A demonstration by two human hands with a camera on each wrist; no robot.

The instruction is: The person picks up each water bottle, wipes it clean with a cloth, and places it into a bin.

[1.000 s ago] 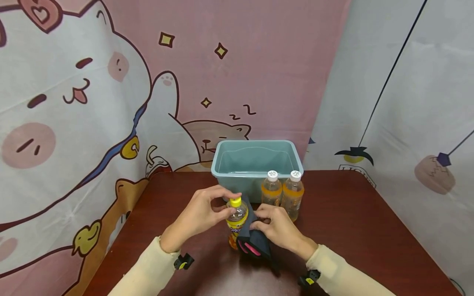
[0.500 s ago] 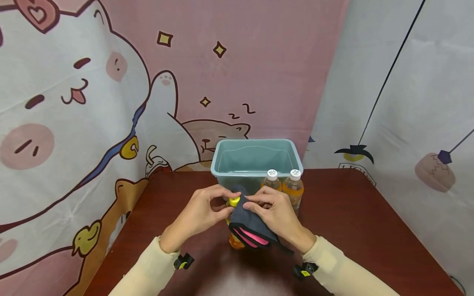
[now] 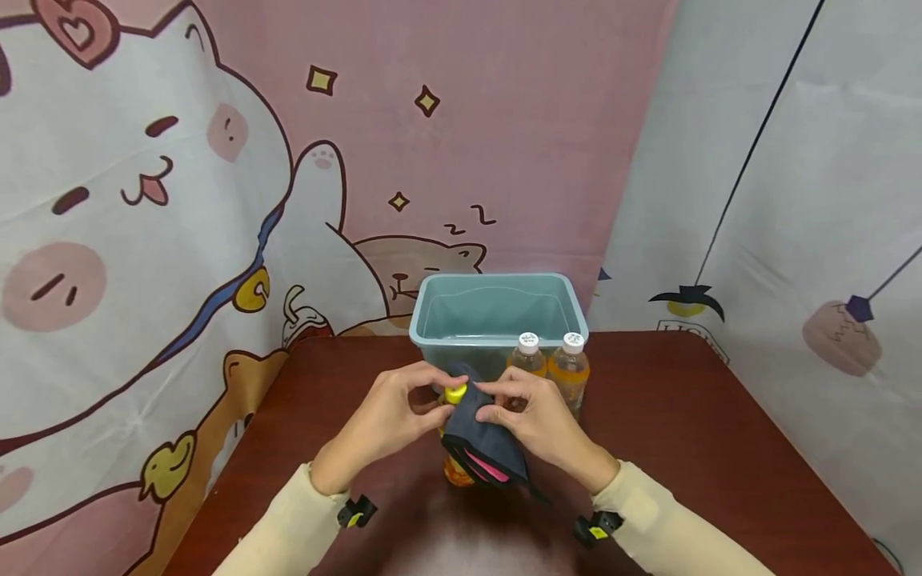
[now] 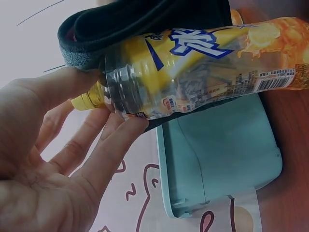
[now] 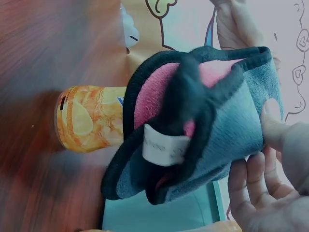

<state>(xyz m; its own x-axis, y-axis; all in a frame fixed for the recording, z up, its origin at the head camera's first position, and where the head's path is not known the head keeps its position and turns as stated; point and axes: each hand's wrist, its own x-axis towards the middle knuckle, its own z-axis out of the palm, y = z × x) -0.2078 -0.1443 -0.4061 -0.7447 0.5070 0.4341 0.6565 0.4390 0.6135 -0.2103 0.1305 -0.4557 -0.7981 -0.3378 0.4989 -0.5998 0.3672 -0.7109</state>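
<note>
My left hand (image 3: 382, 420) holds an upright drink bottle by its neck, just under the yellow cap (image 3: 455, 394). The bottle (image 4: 207, 60) has a yellow and orange label with fruit pictures and stands on the table. My right hand (image 3: 547, 416) pinches a folded dark grey cloth (image 3: 488, 436) between thumb and fingers. Draped against the bottle's right side, the cloth hides much of its label in the head view. Pink inner layers, black edging and a white tag (image 5: 164, 145) show on the cloth in the right wrist view.
Behind my hands a light blue-green plastic bin (image 3: 461, 352) stands on the dark red-brown table (image 3: 691, 432). Two white-capped bottles, one left (image 3: 528, 362) and one right (image 3: 571, 374), stand in front of its right side. A cartoon-printed curtain (image 3: 547, 144) hangs behind.
My right hand has brought the cloth up and left, close to the bottle's neck, so it covers more of the bottle. The left hand keeps its hold at the cap.
</note>
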